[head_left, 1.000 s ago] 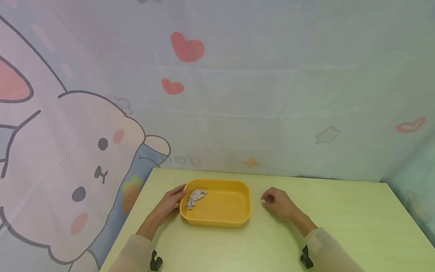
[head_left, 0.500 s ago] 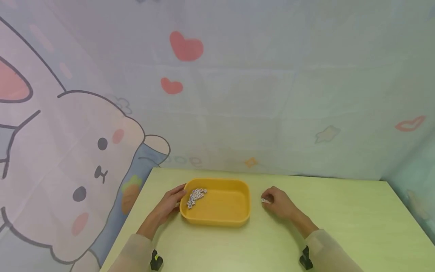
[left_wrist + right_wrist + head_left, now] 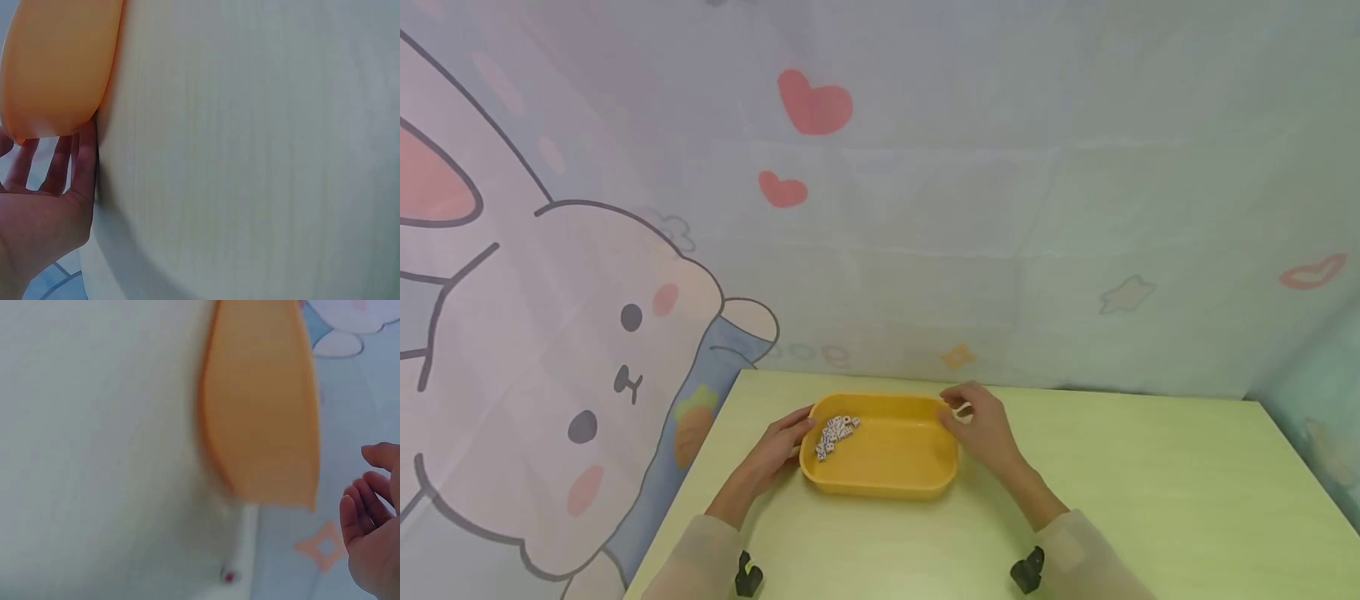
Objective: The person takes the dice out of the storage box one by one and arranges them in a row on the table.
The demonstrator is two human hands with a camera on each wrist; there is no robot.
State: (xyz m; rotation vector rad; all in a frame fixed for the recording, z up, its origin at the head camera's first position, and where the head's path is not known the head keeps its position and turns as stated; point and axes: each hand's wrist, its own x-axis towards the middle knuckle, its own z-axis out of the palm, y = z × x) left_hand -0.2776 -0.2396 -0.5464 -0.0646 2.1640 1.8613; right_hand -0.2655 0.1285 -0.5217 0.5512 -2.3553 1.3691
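Observation:
My left hand [image 3: 775, 446] holds the left end of a yellow plastic tray [image 3: 887, 486], thumb on the rim and fingers against the outer wall. In the left wrist view the fingers [image 3: 59, 165] reach up to the orange-looking tray end [image 3: 59, 69]. Several white dice [image 3: 835, 433] lie in a cluster inside, at the left. My right hand [image 3: 981, 425] is at the tray's far right corner, overlapping the rim. In the right wrist view, thumb and curved fingers stand apart with nothing between them. A blurred small white die [image 3: 229, 576] with a red dot lies on the table beside the tray.
The pale yellow-green table [image 3: 1150, 475] extends to the right and in front of the tray. Behind it hangs a cloth backdrop [image 3: 925, 208] with a printed rabbit and hearts. Black camera mounts [image 3: 1028, 570] sit at both wrists.
The right hand has left the die that was at its fingertips and moved left and away to the tray's right corner. The left hand stays on the tray; the dice inside look the same.

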